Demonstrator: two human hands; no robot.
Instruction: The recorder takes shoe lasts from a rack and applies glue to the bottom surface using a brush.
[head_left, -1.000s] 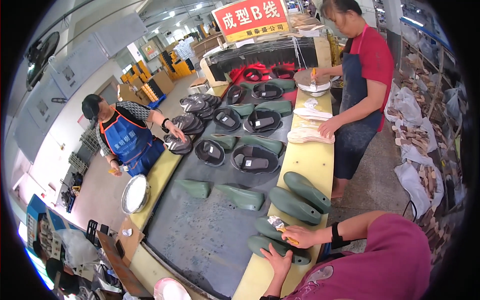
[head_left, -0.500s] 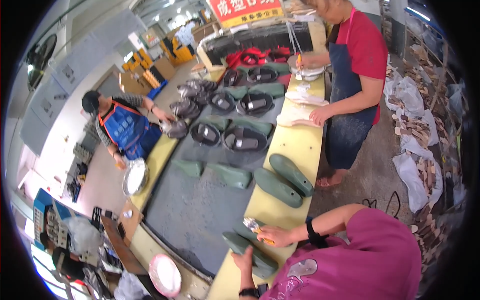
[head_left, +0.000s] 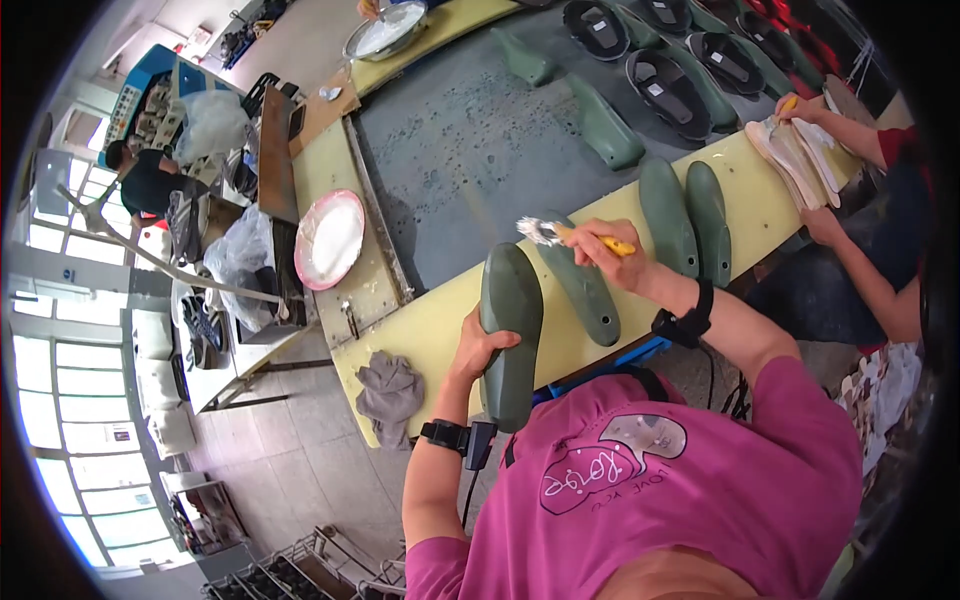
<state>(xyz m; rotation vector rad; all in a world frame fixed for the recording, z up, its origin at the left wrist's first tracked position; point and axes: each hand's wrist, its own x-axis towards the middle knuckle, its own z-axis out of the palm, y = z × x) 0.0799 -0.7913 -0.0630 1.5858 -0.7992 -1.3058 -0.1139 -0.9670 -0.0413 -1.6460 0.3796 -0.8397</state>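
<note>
Yellow-edged table (head_left: 440,330) set in factory hall. Green shoe last (head_left: 510,335) clasped by left hand (head_left: 482,350); yellow-handled brush (head_left: 575,236) pinched in right hand (head_left: 612,262) just above last's toe.

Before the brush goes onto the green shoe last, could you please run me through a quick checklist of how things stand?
1. Left hand grips the green shoe last by its side, sole face up: ok.
2. Right hand holds the yellow-handled brush, bristles pointing at the last's toe end: ok.
3. Brush loaded with glue: cannot tell, bristles look whitish but blurred.
4. Brush touching the last: not ok, a small gap shows.
5. Second last lies on the yellow bench edge, just beside the held one: ok.
6. Pink-rimmed dish stands to the left on the bench: ok.
</note>
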